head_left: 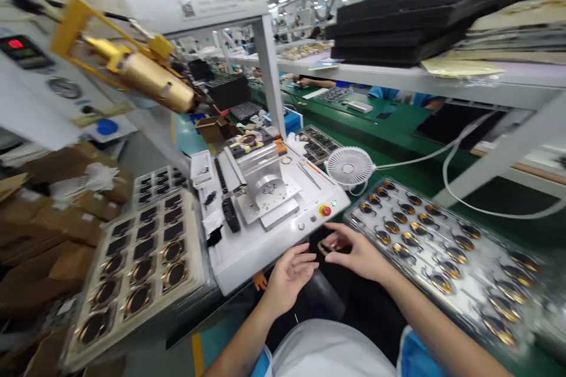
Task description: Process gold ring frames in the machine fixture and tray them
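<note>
My right hand (356,254) is closed, thumb and fingers pinching a small round dark part (326,246) with a light rim, just off the front edge of the white machine (256,262). Beside it, my left hand (289,277) is open and bare, its fingers slightly curled towards the right hand without touching the part. To the right lies a clear tray (475,283) of round gold-and-dark pieces with thin dark tails. On the left, a stacked tray (186,300) carries dark squares and gold-rimmed discs in its pockets.
On the machine are a metal fixture (267,182), a red button (325,211) and tweezers (311,175). A white fan (350,166) stands at its right. A gold cylinder (157,82) hangs upper left. Cardboard boxes (39,247) pile at far left. Co-workers' arms show across the green bench.
</note>
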`<state>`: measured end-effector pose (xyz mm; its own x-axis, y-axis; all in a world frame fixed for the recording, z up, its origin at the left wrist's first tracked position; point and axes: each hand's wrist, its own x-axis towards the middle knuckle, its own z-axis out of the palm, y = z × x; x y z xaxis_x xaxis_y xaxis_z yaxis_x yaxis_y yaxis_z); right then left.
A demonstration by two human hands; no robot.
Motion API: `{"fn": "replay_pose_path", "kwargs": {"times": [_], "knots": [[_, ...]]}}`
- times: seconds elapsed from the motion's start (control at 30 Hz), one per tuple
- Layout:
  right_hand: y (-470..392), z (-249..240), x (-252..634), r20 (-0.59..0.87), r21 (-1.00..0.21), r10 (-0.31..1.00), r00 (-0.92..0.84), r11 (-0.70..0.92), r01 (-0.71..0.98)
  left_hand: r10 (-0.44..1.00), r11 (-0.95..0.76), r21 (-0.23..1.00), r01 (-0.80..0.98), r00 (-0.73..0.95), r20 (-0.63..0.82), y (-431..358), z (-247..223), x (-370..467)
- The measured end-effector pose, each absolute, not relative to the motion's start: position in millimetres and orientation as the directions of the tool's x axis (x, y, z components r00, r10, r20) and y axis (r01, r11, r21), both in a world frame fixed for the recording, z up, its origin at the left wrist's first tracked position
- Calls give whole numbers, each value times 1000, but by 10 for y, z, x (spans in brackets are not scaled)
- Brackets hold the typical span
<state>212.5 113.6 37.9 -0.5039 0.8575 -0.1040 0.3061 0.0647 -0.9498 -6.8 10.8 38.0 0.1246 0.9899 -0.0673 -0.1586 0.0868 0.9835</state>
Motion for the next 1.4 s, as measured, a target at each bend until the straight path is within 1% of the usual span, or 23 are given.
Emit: {"fn": "replay_pose_path", "kwargs": {"times": [0.03, 0.1, 0.17, 0.23, 0.3, 0.37, 0.4, 0.43, 0.47, 0.53, 0.63, 0.73, 0.83, 0.93, 1.0, 1.03, 1.07, 1.1, 1.17, 1.2, 1.23, 1.3, 1.4], "knots": [[994, 354, 2081, -59, -976, 849, -526, 62, 209, 990, 86, 960, -266, 130, -52, 92, 237, 28], [746, 265, 1971, 22, -990, 869, -493, 87, 108, 992, 75, 905, -419, 121, -26, 61, 69, 162], [601, 168, 1893, 83, -988, 907, -412, 130, 87, 994, 86, 863, -497, 99, -42, 60, 17, 223], [587, 133, 1911, 156, -972, 905, -395, 212, 103, 992, 122, 845, -521, 86, -90, 92, 22, 240], [714, 200, 2040, 195, -929, 874, -444, 310, 201, 989, 147, 856, -496, 76, -126, 126, 49, 241], [970, 350, 2245, 110, -830, 902, -418, 314, 461, 988, 151, 886, -439, 44, -147, 137, 85, 243], [1133, 435, 2357, 39, -742, 946, -323, 244, 625, 988, 150, 898, -413, 23, -154, 131, 103, 247], [1305, 516, 2461, -30, -616, 981, -190, 131, 777, 987, 150, 908, -392, 5, -161, 119, 122, 251], [1476, 584, 2551, -56, -535, 995, -86, 43, 843, 986, 149, 913, -380, -13, -166, 101, 140, 255], [1773, 665, 2664, -84, -418, 996, 16, -50, 907, 985, 145, 916, -374, -37, -171, 56, 170, 260], [2018, 662, 2653, -101, -318, 995, 16, -47, 947, 986, 129, 923, -363, -52, -159, -11, 204, 250], [2061, 608, 2542, -96, -255, 995, -2, -22, 967, 984, 123, 932, -340, -77, -159, -58, 224, 213], [2040, 608, 2492, -82, -236, 997, -7, -12, 972, 982, 132, 932, -338, -85, -170, -73, 219, 140], [1985, 683, 2529, -62, -259, 998, 28, -43, 965, 986, 140, 937, -320, -41, -161, -53, 204, 36], [1879, 758, 2545, -54, -297, 998, 41, -55, 953, 987, 152, 937, -315, -2, -161, -27, 213, -22], [1795, 797, 2535, -65, -340, 998, 15, -37, 940, 987, 156, 935, -319, 20, -158, -11, 228, -41], [1690, 834, 2508, -88, -419, 995, -41, 0, 908, 987, 159, 932, -326, 52, -150, 7, 251, -50], [1570, 868, 2465, -115, -530, 985, -125, 46, 847, 987, 156, 929, -336, 90, -133, 26, 280, -51], [1315, 926, 2343, -119, -766, 937, -329, 124, 631, 980, 135, 921, -366, 184, -70, 66, 352, -33], [1196, 947, 2274, -89, -850, 907, -412, 146, 506, 972, 127, 914, -385, 232, -37, 85, 389, -20], [1094, 963, 2207, -46, -902, 884, -465, 163, 400, 960, 126, 905, -407, 279, -8, 102, 425, -8], [949, 976, 2094, 44, -935, 866, -498, 212, 285, 939, 133, 883, -451, 342, 33, 125, 486, 5], [860, 954, 1994, 156, -923, 867, -473, 299, 243, 933, 154, 852, -500, 357, 41, 123, 543, -12]]}}
